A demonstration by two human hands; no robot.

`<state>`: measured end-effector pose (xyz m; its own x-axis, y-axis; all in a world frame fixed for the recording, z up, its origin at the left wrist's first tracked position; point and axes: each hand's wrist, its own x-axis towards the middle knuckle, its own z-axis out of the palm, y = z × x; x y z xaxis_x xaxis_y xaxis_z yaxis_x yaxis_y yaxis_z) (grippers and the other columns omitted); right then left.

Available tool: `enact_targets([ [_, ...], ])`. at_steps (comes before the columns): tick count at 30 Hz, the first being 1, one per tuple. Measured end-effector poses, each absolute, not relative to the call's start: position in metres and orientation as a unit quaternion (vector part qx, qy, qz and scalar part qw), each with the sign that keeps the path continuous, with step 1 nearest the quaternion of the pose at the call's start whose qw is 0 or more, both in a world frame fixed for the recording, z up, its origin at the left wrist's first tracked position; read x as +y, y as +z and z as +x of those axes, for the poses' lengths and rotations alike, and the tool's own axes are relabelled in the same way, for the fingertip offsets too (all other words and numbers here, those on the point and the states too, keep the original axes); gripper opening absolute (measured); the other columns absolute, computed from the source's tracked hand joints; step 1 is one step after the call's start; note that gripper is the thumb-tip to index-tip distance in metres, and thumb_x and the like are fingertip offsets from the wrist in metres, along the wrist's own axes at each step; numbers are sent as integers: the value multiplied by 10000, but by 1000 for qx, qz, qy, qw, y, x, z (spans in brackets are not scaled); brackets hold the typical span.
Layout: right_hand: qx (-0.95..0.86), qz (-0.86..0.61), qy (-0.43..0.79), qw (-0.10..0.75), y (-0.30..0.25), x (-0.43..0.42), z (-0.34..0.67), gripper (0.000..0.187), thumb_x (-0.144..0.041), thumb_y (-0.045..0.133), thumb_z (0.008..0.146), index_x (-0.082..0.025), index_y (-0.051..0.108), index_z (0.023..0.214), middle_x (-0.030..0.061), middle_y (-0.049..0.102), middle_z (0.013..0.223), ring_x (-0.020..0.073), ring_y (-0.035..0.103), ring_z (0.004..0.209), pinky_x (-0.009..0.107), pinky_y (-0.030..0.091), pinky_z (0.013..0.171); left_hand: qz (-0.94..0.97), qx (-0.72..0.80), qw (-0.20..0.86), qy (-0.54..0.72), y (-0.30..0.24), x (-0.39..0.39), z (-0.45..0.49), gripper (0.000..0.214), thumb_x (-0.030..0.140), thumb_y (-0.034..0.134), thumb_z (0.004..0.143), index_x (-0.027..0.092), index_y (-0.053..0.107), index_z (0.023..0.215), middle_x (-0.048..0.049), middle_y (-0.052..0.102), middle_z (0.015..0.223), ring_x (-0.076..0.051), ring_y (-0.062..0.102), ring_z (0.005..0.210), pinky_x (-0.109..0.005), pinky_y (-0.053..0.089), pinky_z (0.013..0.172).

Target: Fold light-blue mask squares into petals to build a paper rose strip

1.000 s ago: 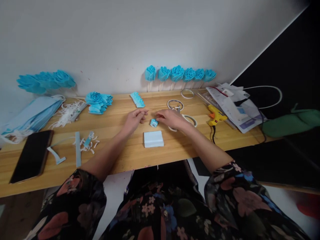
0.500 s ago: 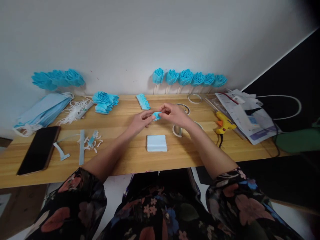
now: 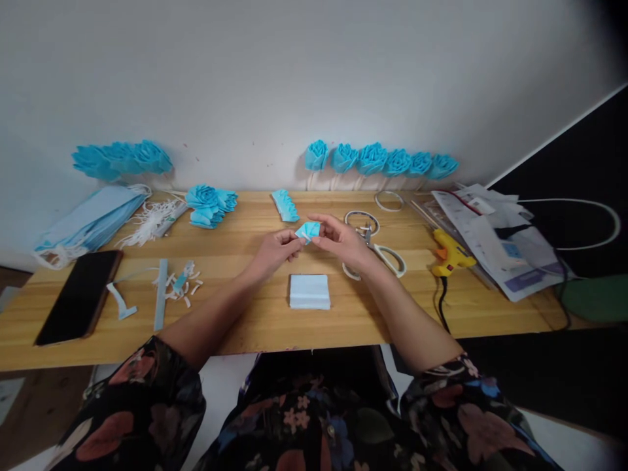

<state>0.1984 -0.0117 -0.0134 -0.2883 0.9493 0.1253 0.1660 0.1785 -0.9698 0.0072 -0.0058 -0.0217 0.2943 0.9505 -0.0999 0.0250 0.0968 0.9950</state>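
A small light-blue folded piece of mask fabric (image 3: 309, 231) is held above the table between my two hands. My left hand (image 3: 280, 252) pinches its lower left corner between thumb and fingers. Around its right side curve the thumb and fingers of my right hand (image 3: 346, 245), the thumb at the lower edge. Just below lies a neat stack of pale-blue rectangular pieces (image 3: 309, 292). Beyond the hands rests a row of blue folded petals (image 3: 285, 205). White-handled scissors (image 3: 391, 260) lie partly hidden under my right hand and wrist.
Blue fabric roses (image 3: 371, 159) on sticks lean against the wall. Leftward are loose roses (image 3: 209, 204), face masks (image 3: 93, 219), white ear loops (image 3: 152, 220), a phone (image 3: 78, 297) and scraps (image 3: 182, 281). A yellow glue gun (image 3: 451, 254) and papers (image 3: 505, 242) lie at right.
The folded piece has been turned and now shows a wider, pointed face. My right hand's fingers have spread from a tight pinch to around its right side. The view has shifted slightly.
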Motion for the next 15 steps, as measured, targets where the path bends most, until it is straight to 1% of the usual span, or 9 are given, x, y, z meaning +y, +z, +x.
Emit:
enact_targets([
  [4, -639, -442, 474, 415, -16, -11, 197, 502, -355, 633, 821, -223, 604, 1304, -42, 494, 738, 124, 467, 659, 248, 370, 625, 558, 429, 600, 380, -20, -6, 7, 302, 448, 758, 716, 176, 626, 705, 14, 575, 622, -93, 481, 549, -246, 379, 558],
  [6, -643, -442, 470, 412, -15, -12, 197, 508, -334, 631, 812, -216, 605, 1305, -49, 471, 721, 120, 447, 643, 248, 354, 616, 557, 419, 607, 382, -19, -6, 6, 322, 484, 722, 757, 171, 648, 753, -4, 602, 658, -103, 508, 574, -249, 392, 568],
  [8, -656, -442, 459, 405, -11, -15, 196, 513, -312, 634, 806, -209, 605, 1308, -53, 453, 716, 116, 434, 639, 245, 347, 617, 553, 416, 608, 389, -18, -5, 5, 341, 506, 681, 793, 167, 653, 762, -18, 608, 667, -112, 524, 593, -250, 396, 572],
  [11, -687, -444, 426, 386, -7, -19, 194, 521, -280, 631, 803, -211, 606, 1319, -48, 458, 728, 120, 450, 667, 248, 374, 651, 555, 419, 603, 391, -17, -4, 3, 317, 482, 688, 787, 169, 650, 751, -13, 598, 647, -109, 506, 581, -250, 384, 572],
  [15, -720, -449, 385, 364, -6, -23, 192, 527, -254, 621, 814, -218, 604, 1340, -36, 508, 768, 131, 499, 714, 270, 427, 727, 561, 418, 605, 381, -19, -2, 2, 261, 415, 744, 735, 172, 658, 773, -5, 624, 687, -102, 496, 580, -249, 376, 577],
])
